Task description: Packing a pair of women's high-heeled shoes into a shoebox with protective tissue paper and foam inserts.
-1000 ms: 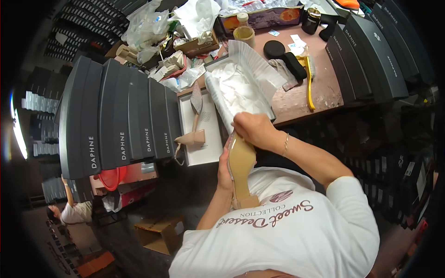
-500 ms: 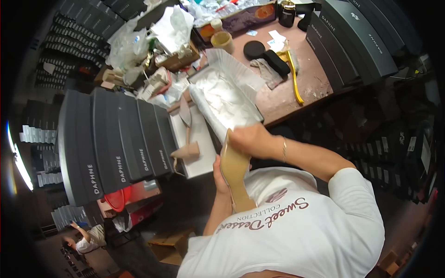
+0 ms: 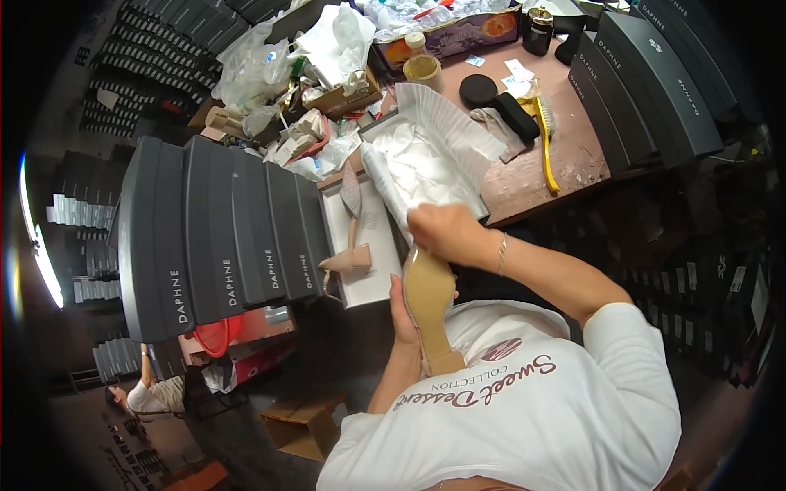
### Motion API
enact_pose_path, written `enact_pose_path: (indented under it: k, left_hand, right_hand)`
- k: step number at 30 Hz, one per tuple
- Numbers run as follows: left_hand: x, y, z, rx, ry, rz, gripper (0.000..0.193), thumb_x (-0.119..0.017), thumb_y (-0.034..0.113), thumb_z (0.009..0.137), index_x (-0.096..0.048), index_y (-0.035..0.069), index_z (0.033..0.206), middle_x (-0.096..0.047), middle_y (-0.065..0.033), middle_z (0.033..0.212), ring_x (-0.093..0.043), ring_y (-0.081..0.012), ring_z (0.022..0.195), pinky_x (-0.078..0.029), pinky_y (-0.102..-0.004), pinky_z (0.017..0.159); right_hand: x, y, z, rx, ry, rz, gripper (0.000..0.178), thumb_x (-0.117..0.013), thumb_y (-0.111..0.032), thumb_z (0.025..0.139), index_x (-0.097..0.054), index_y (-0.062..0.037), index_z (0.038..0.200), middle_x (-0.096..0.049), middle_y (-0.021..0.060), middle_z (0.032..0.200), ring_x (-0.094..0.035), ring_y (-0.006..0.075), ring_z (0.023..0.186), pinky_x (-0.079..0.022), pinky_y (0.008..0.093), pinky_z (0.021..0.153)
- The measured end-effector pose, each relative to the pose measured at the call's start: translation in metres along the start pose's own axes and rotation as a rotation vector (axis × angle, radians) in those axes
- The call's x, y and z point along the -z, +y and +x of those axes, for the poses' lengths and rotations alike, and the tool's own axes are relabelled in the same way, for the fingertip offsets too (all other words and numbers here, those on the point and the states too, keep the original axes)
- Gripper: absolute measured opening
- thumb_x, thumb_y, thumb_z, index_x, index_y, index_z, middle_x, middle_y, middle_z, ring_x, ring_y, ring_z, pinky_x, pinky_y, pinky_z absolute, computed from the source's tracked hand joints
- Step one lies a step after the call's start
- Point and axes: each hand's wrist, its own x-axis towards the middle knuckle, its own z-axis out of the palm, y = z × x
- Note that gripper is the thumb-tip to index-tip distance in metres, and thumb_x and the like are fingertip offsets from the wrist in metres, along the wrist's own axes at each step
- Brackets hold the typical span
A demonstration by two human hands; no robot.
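A shoe with its tan sole [image 3: 431, 290] turned up is held against my shirt, toe pointing away and block heel toward me. My left hand [image 3: 404, 321] is closed round its left side, the fingers partly behind the shoe. At the toe, my right hand [image 3: 450, 235] is curled in a fist that covers the tip. Whatever its fingers hold is hidden. Beyond my right hand lies an open shoebox with white tissue paper [image 3: 417, 168]. Left of it, a matching pinkish-beige heeled shoe [image 3: 354, 233] rests on its side in a shallow white-lined box part [image 3: 375, 282].
Dark grey shoeboxes [image 3: 209, 237] stand in a row at left, more boxes [image 3: 655, 90] at right. On the table [image 3: 573, 176] are a yellow-handled brush [image 3: 547, 147], a black round tin [image 3: 477, 91] and a jar [image 3: 423, 72]. A co-worker [image 3: 155, 395] is at far left.
My right hand has shifted over the toe tip, which showed beside it before. The whole view has swung a little, so the table and boxes sit further right. The co-worker's arm is raised higher.
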Motion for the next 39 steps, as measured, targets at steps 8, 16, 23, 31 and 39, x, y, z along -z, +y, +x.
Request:
enact_pose_path:
  k: [8,16,23,31,39]
  left_hand:
    - [-0.007,0.006,-0.008,-0.206,0.051,0.068,0.07,-0.032,0.053,0.092,-0.041,-0.003,0.133,-0.055,-0.0173,0.122,-0.059,-0.0281,0.095,-0.051,-0.0369,0.077]
    - [0.03,0.016,-0.005,-0.458,0.509,-0.105,0.049,-0.039,0.047,0.09,-0.054,0.005,0.11,-0.063,-0.0122,0.096,-0.062,-0.0238,0.083,-0.053,-0.0389,0.074]
    - [0.03,0.004,-0.008,-0.432,0.592,-0.215,0.047,-0.044,0.047,0.088,-0.055,0.006,0.107,-0.062,-0.0107,0.093,-0.062,-0.0234,0.082,-0.052,-0.0387,0.074]
    - [0.037,0.001,-0.013,-0.419,0.543,-0.148,0.053,-0.044,0.052,0.088,-0.055,0.006,0.113,-0.061,-0.0122,0.1,-0.061,-0.026,0.087,-0.052,-0.0408,0.074]
    - [0.024,0.018,0.002,-0.404,0.421,-0.069,0.056,-0.033,0.046,0.09,-0.05,0.004,0.123,-0.059,-0.0123,0.114,-0.06,-0.0287,0.099,-0.051,-0.0423,0.082]
  right_hand:
    - [-0.019,0.04,0.011,-0.207,0.195,0.292,0.014,-0.061,-0.015,0.085,-0.058,-0.0028,0.08,-0.061,0.011,0.067,-0.062,0.0228,0.058,-0.048,0.0327,0.054]
    - [0.015,-0.032,-0.049,-0.049,-0.261,0.722,0.015,-0.063,-0.018,0.086,-0.061,-0.0029,0.088,-0.061,0.0102,0.079,-0.061,0.0247,0.066,-0.049,0.0308,0.06]
    - [-0.009,-0.027,-0.087,0.123,-0.386,0.505,0.012,-0.065,-0.016,0.079,-0.057,-0.0085,0.084,-0.058,0.0067,0.076,-0.058,0.0254,0.057,-0.047,0.036,0.049]
    - [-0.021,-0.025,-0.075,0.035,-0.274,0.527,0.01,-0.067,-0.013,0.078,-0.058,-0.0095,0.078,-0.058,0.006,0.075,-0.06,0.0262,0.061,-0.049,0.0362,0.05]
    - [-0.011,0.001,-0.061,0.037,-0.243,0.466,0.01,-0.063,-0.011,0.082,-0.055,-0.0046,0.083,-0.055,0.0117,0.076,-0.056,0.0311,0.065,-0.046,0.0385,0.056]
